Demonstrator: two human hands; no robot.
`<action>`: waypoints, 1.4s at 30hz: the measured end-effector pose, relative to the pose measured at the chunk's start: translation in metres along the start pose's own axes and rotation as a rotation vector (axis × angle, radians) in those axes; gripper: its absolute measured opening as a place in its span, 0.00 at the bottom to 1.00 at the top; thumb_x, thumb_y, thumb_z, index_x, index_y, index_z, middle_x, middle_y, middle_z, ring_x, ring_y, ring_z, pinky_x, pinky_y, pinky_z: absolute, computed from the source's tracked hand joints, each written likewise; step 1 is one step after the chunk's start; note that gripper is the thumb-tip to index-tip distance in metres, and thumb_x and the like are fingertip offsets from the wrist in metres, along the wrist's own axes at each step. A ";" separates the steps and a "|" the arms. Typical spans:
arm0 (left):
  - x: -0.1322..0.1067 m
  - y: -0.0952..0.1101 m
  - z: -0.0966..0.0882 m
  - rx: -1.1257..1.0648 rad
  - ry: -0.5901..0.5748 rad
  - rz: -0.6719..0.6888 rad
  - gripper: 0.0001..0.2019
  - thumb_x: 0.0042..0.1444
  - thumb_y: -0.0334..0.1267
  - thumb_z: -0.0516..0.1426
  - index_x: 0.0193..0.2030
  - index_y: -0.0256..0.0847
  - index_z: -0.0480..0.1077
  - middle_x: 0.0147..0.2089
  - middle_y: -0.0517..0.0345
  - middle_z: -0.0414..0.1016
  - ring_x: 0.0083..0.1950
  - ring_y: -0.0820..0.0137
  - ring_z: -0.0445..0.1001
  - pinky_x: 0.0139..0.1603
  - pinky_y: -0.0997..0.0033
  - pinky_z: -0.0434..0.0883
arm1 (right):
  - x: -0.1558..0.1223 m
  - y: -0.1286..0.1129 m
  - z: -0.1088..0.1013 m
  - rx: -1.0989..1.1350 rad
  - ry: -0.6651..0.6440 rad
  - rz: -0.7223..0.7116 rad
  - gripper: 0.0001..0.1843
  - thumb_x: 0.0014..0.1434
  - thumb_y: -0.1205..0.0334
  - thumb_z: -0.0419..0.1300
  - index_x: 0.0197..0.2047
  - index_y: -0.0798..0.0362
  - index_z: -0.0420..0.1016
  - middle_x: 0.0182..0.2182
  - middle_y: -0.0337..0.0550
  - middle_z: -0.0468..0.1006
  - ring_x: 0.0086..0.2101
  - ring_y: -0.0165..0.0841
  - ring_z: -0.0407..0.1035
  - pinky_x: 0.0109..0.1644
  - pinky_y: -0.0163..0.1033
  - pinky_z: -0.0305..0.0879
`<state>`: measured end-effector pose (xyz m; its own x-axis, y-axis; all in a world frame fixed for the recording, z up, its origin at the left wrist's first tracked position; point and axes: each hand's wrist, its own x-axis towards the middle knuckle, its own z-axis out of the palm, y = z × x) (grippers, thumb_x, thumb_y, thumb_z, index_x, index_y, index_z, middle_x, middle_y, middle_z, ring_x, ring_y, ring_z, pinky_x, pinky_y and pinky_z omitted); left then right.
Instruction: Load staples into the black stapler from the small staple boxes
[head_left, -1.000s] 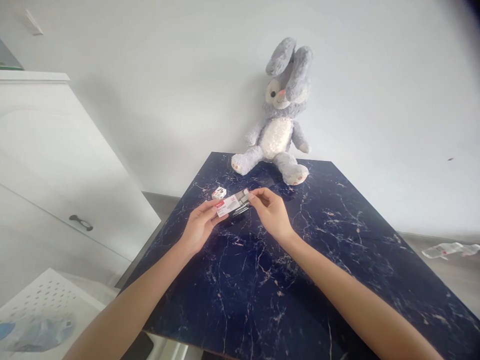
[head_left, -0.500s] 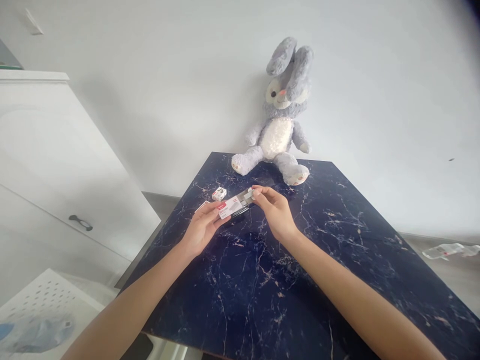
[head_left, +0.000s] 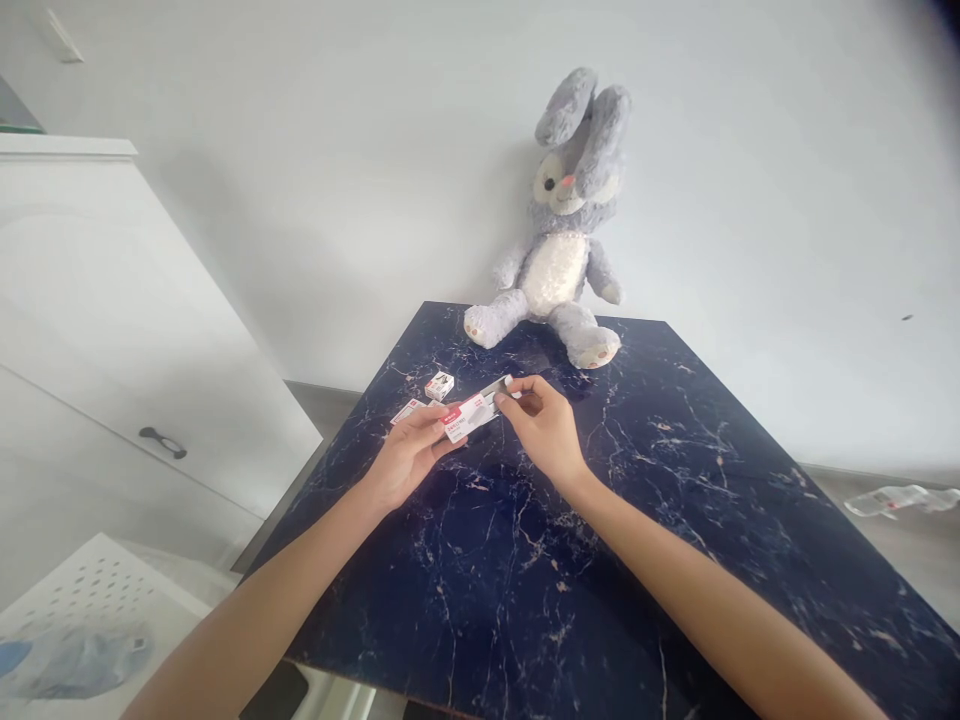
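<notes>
Box (head_left: 468, 414) | left hand (head_left: 403, 457) grips printed end | right hand (head_left: 547, 425) pinches open end | red-white packet (head_left: 406, 410) (more exposed than before)

Red-and-white box (head_left: 466, 418), dark blue tabletop (head_left: 480, 610) with white marbling, grey plush rabbit (head_left: 555, 219) with cream belly (head_left: 555, 272)

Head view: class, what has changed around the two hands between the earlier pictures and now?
The left hand has shifted slightly right and nearer the person, carrying the red-and-white box and uncovering more of a flat packet. No new grasp or release shows. The right hand remains at the box's open end; the small white box and plush rabbit stay put.
</notes>
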<state>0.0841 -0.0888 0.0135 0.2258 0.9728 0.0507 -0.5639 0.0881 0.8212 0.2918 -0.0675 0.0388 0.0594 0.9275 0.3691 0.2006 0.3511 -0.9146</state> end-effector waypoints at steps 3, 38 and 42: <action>0.000 0.001 0.001 -0.010 0.024 0.019 0.09 0.53 0.34 0.67 0.42 0.41 0.80 0.51 0.51 0.80 0.55 0.60 0.77 0.58 0.58 0.74 | -0.002 -0.003 0.001 0.052 0.024 0.013 0.18 0.58 0.48 0.65 0.46 0.48 0.74 0.40 0.46 0.82 0.37 0.40 0.76 0.40 0.44 0.72; 0.018 0.022 -0.041 1.226 0.117 0.333 0.13 0.61 0.47 0.57 0.47 0.45 0.77 0.52 0.52 0.75 0.51 0.59 0.73 0.51 0.59 0.70 | 0.019 0.092 -0.009 -0.459 -0.110 -0.014 0.34 0.59 0.55 0.60 0.67 0.53 0.59 0.60 0.55 0.70 0.59 0.47 0.65 0.63 0.57 0.62; 0.015 0.014 -0.039 1.650 -0.024 0.453 0.15 0.60 0.47 0.58 0.50 0.45 0.76 0.54 0.51 0.73 0.55 0.56 0.69 0.58 0.53 0.65 | 0.018 0.094 -0.008 -0.497 -0.191 -0.024 0.35 0.59 0.56 0.59 0.68 0.52 0.57 0.61 0.53 0.69 0.61 0.47 0.62 0.66 0.56 0.57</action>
<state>0.0486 -0.0650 0.0037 0.3110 0.8514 0.4224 0.7714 -0.4858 0.4112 0.3200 -0.0191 -0.0396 -0.1210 0.9432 0.3094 0.6419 0.3120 -0.7004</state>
